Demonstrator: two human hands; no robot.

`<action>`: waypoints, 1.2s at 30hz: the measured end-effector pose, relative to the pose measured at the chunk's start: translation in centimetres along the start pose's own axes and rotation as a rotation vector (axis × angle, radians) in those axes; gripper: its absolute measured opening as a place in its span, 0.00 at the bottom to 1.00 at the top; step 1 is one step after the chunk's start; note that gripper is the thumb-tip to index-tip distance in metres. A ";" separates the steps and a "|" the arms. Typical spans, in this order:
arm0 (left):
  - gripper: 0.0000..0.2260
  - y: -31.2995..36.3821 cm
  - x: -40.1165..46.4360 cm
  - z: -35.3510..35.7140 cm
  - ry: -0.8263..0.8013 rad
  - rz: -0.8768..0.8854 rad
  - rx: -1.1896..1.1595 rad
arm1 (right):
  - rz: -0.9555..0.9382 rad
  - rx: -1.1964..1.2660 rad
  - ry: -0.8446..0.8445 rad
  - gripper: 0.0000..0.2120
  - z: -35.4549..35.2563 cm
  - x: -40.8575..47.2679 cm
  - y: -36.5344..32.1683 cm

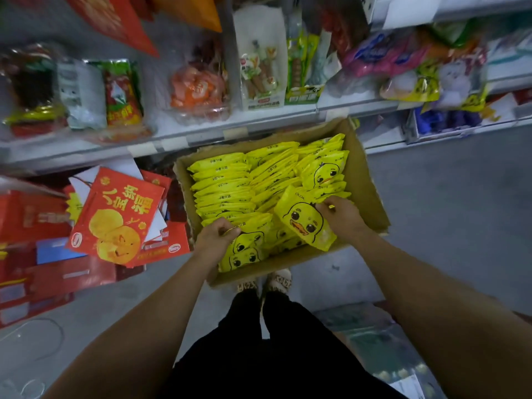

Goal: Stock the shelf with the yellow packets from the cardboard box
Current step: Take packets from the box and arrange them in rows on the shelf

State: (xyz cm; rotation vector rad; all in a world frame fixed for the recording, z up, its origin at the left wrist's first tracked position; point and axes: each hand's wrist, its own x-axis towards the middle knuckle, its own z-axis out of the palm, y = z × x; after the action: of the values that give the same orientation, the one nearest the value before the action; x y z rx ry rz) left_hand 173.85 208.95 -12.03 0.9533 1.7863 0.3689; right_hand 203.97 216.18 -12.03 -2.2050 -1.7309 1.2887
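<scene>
Both hands are down in the cardboard box (365, 180), which sits on the floor against the foot of the shelf (201, 131) and is packed with rows of yellow packets (224, 191) standing on edge. The right hand (342, 216) has its fingers curled round the top corner of one duck-faced packet (305, 223), which is tipped up out of the near right row, its long axis running diagonally from the fingers down toward the near wall of the box. The left hand (217, 234) has its fingers closed on the top edge of the front packets (244, 249) in the near left row, which lean toward the person with their faces showing. So each hand already holds its load, and nothing lies between fingers and packet. What the coming move turns on is the shelf: it lies straight ahead of and above the box, beyond its far wall. The right hand's packet looks freer, being lifted clear of its neighbours, and would probably go up first. Where a free slot for it lies on the crowded shelf is hard to tell.
</scene>
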 end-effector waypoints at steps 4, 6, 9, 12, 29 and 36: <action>0.08 3.8 0.0 -1.6 -0.047 0.082 -0.124 | 0.094 0.230 0.118 0.15 -2.2 -2.1 -1.4; 0.09 5.8 0.1 -1.8 -0.059 0.105 -0.176 | 0.139 0.398 0.177 0.15 -3.3 -3.1 -1.8; 0.08 8.6 0.4 -1.6 -0.042 0.134 -0.180 | 0.253 0.664 0.199 0.16 -4.8 -4.3 -2.5; 0.09 11.1 0.9 -0.9 -0.029 0.158 -0.216 | 0.276 0.791 0.172 0.27 -6.8 -4.8 -3.0; 0.19 34.3 0.7 12.6 -0.104 0.319 -0.454 | -0.191 1.024 -0.009 0.19 -31.3 2.6 3.3; 0.19 48.9 -1.6 19.8 -0.016 0.415 -0.496 | -0.304 1.026 -0.011 0.16 -46.7 6.0 6.4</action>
State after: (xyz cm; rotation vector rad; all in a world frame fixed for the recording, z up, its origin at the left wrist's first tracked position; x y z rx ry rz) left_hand 212.79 235.41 11.88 0.9514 1.3731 1.0104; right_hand 238.39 238.78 11.67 -1.2900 -0.9529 1.5783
